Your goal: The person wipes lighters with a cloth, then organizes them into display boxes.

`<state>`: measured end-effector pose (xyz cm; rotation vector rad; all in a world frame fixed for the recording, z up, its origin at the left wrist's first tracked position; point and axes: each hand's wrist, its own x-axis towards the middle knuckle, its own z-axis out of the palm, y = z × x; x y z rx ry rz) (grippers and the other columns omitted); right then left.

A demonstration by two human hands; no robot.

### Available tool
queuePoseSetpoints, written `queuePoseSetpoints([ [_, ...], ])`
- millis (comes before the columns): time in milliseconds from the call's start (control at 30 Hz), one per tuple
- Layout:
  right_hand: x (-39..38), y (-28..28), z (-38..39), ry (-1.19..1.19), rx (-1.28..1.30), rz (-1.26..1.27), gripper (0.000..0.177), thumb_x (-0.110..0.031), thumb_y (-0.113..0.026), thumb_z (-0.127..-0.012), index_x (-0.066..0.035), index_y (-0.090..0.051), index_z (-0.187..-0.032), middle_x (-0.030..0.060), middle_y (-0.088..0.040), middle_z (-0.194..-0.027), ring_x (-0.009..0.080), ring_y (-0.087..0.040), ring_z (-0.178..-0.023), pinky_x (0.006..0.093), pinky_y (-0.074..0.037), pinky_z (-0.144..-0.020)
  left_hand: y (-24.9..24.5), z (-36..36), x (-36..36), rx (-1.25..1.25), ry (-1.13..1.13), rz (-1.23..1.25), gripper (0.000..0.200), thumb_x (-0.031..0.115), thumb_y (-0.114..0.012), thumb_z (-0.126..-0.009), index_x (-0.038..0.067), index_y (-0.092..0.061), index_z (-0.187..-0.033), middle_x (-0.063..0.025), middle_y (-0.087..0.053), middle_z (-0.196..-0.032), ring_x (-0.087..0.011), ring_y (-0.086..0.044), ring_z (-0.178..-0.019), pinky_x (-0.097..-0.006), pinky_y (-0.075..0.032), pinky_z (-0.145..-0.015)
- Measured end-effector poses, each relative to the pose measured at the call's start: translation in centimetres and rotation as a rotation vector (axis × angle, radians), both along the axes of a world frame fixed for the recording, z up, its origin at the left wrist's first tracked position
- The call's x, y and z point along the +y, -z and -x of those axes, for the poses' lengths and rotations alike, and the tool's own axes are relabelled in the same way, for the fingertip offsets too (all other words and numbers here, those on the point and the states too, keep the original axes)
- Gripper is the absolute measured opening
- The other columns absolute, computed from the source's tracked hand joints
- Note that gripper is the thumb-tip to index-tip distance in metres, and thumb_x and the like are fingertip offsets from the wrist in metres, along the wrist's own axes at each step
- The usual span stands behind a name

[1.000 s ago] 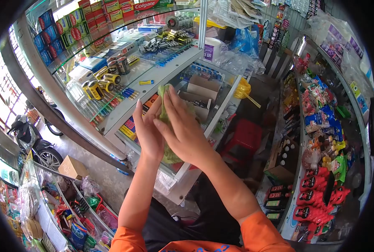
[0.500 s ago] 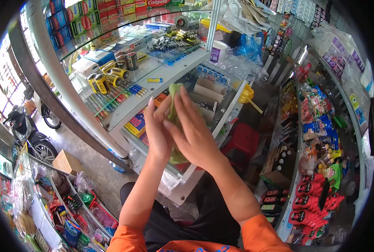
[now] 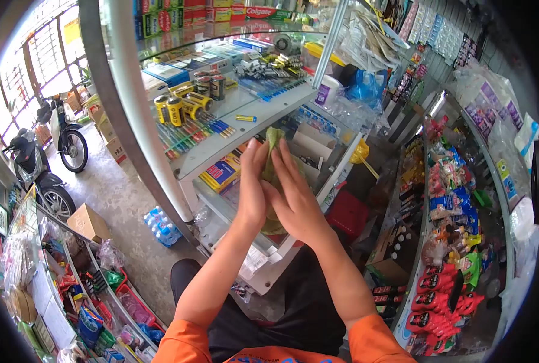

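A wrinkled yellow-green cloth point(image 3: 275, 135) is pressed between my two palms. My left hand point(image 3: 252, 190) lies along its left side with the fingers pointing up and away. My right hand point(image 3: 292, 202) faces it from the right, fingers straight and close together. The cloth sticks out above the fingertips and hangs below the palms. Under the hands is a pulled-out drawer point(image 3: 340, 162) of the display case. Inside it lie a yellow-and-blue box point(image 3: 222, 172) and an open cardboard box point(image 3: 313, 143).
Large yellow batteries point(image 3: 174, 111) and one small yellow battery point(image 3: 246, 118) rest on the glass case's lower shelf. A white post point(image 3: 151, 121) rises at the left. A shelf rack of packets point(image 3: 451, 206) runs along the right. Wrapped bottles point(image 3: 162, 226) stand on the floor.
The view has swung to the left, so more of the floor and motorbikes shows. Both hands stay pressed on the cloth, with the fingers slightly closer together.
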<state>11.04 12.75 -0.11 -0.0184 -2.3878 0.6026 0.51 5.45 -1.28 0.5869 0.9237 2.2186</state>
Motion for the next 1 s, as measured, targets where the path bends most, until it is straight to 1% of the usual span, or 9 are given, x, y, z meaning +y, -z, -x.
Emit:
queuePoseSetpoints([
  [33,-0.1,-0.1,-0.1,0.007,-0.008,-0.004,0.066,-0.019,-0.06,-0.107,0.011,-0.034,-0.159,0.0311,-0.023,-0.172,0.0483,-0.029,-0.157,0.0513,-0.03,-0.127,0.0,-0.1,0.0,0.024,-0.024,0.028,0.089,0.065,-0.034,-0.107,-0.006,-0.039,-0.161,-0.0179,-0.051,-0.16,-0.028,-0.053,-0.142,-0.037,-0.034,-0.124],
  [167,0.0,0.3,0.3,0.05,-0.013,-0.019,0.069,-0.013,-0.06,-0.104,0.005,-0.03,-0.164,0.0295,-0.022,-0.173,0.0467,-0.027,-0.159,0.0505,-0.029,-0.128,-0.2,-0.1,0.1,0.067,-0.04,0.026,0.09,0.066,-0.035,-0.107,-0.007,-0.04,-0.161,-0.0199,-0.043,-0.166,-0.0276,-0.043,-0.151,-0.0369,-0.025,-0.128],
  [400,-1.0,-0.1,0.2,0.15,-0.104,0.023,0.072,-0.01,-0.061,-0.102,0.002,-0.029,-0.166,0.0252,-0.02,-0.175,0.0444,-0.029,-0.159,0.0472,-0.032,-0.127,-0.9,-0.2,-0.6,0.08,-0.014,0.044,0.093,0.066,-0.041,-0.106,-0.01,-0.04,-0.16,-0.0219,-0.045,-0.164,-0.0288,-0.045,-0.149,-0.0368,-0.027,-0.127],
  [433,-1.1,0.0,0.3,0.151,-0.103,0.067,0.071,-0.01,-0.059,-0.104,-0.004,-0.029,-0.168,0.0201,-0.02,-0.177,0.0353,-0.025,-0.162,0.0417,-0.027,-0.129,-0.8,-0.3,-0.4,0.032,-0.006,0.031,0.091,0.064,-0.043,-0.106,-0.011,-0.041,-0.159,-0.0226,-0.046,-0.164,-0.0292,-0.047,-0.149,-0.0371,-0.028,-0.126],
  [533,-1.4,-0.4,0.3,0.179,-0.137,0.065,0.072,-0.01,-0.059,-0.103,-0.004,-0.029,-0.168,0.0205,-0.021,-0.177,0.0366,-0.026,-0.162,0.0418,-0.028,-0.129,0.6,0.7,0.9,0.06,0.004,-0.002,0.091,0.063,-0.045,-0.106,-0.012,-0.041,-0.158,-0.0231,-0.045,-0.164,-0.0292,-0.045,-0.15,-0.0372,-0.027,-0.127],
  [567,-1.0,0.0,0.5,0.177,-0.133,0.024,0.073,-0.009,-0.06,-0.102,-0.001,-0.029,-0.167,0.0209,-0.02,-0.177,0.0402,-0.029,-0.16,0.0444,-0.032,-0.127,0.4,0.7,0.8,0.057,-0.003,0.02,0.092,0.063,-0.046,-0.106,-0.013,-0.04,-0.158,-0.0237,-0.042,-0.166,-0.0303,-0.041,-0.154,-0.0382,-0.026,-0.127],
  [700,-1.1,0.0,0.4,0.2,-0.159,0.031,0.073,-0.01,-0.06,-0.102,-0.002,-0.03,-0.167,0.0175,-0.019,-0.178,0.0387,-0.03,-0.16,0.0439,-0.033,-0.127,0.2,0.5,0.6,0.065,-0.025,0.059,0.093,0.064,-0.045,-0.106,-0.012,-0.039,-0.159,-0.0252,-0.039,-0.168,-0.0326,-0.033,-0.159,-0.0402,-0.024,-0.129],
  [933,-1.0,-0.1,0.3,0.181,-0.167,0.059,0.067,-0.016,-0.056,-0.106,-0.003,-0.031,-0.167,0.0175,-0.024,-0.177,0.037,-0.031,-0.16,0.0434,-0.032,-0.127,0.1,0.5,0.6,0.062,-0.049,0.077,0.094,0.065,-0.046,-0.105,-0.013,-0.04,-0.158,-0.0256,-0.039,-0.168,-0.0322,-0.035,-0.158,-0.0391,-0.025,-0.128],
  [1000,-1.0,0.3,0.5,0.217,-0.091,0.105,0.064,-0.018,-0.055,-0.108,-0.003,-0.034,-0.166,0.0184,-0.026,-0.175,0.0369,-0.031,-0.16,0.0437,-0.031,-0.127,0.4,0.1,1.6,0.048,-0.181,0.059,0.081,0.066,-0.045,-0.105,-0.01,-0.068,-0.125,-0.0228,-0.07,-0.121,-0.0263,-0.063,-0.112,-0.0366,-0.044,-0.104],
])
